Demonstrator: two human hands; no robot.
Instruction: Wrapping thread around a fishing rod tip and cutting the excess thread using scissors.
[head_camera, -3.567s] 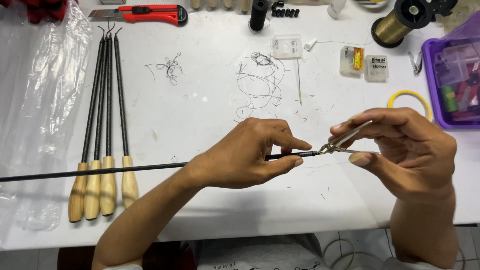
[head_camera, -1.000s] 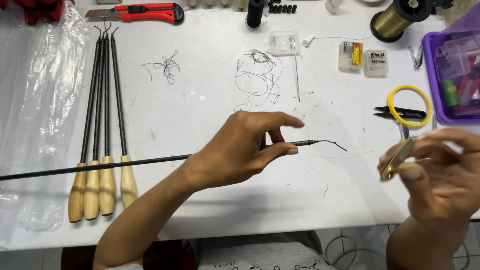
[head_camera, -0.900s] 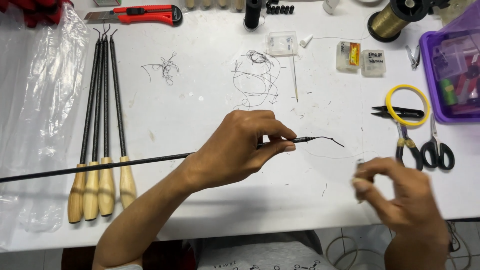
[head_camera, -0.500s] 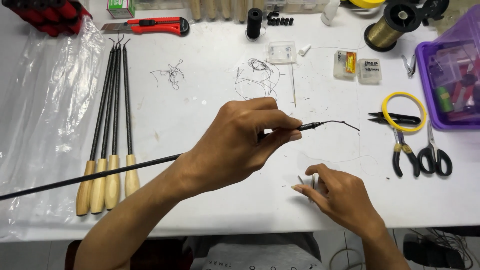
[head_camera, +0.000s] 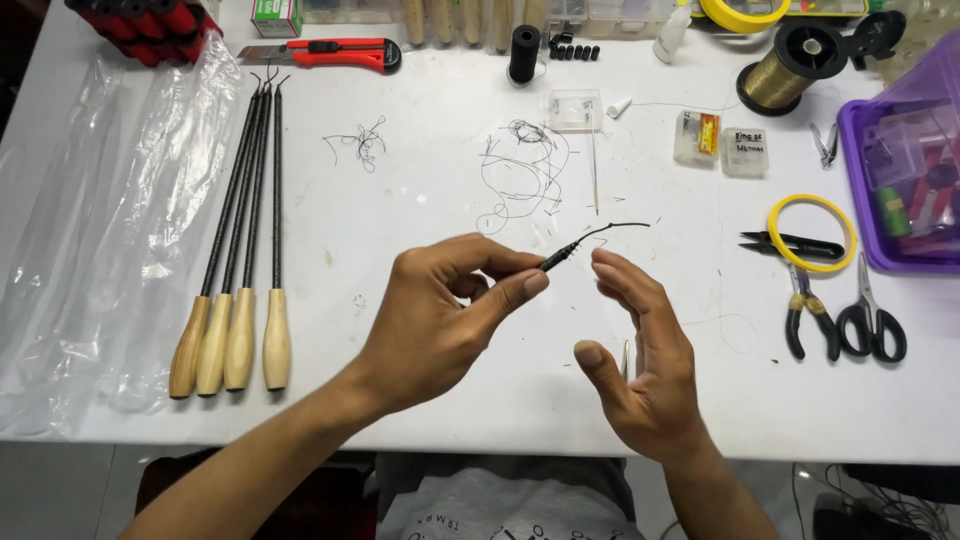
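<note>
Head view: white table (head_camera: 420, 190); left hand (head_camera: 435, 320) pinching thin black rod (head_camera: 560, 255) at its wire tip, above table centre; right hand (head_camera: 640, 365) open, empty, just beside; three wooden-handled rods (head_camera: 240, 270) left; clear plastic sheet (head_camera: 90, 230); pliers (head_camera: 805, 315), scissors (head_camera: 870, 320), purple box (head_camera: 905, 175) right; red knife (head_camera: 330, 52) at back

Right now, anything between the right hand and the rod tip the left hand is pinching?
Nothing visible. The right hand is open beside the thin black rod, whose wire tip juts from the left hand; only bare white table shows in the gap.
</note>
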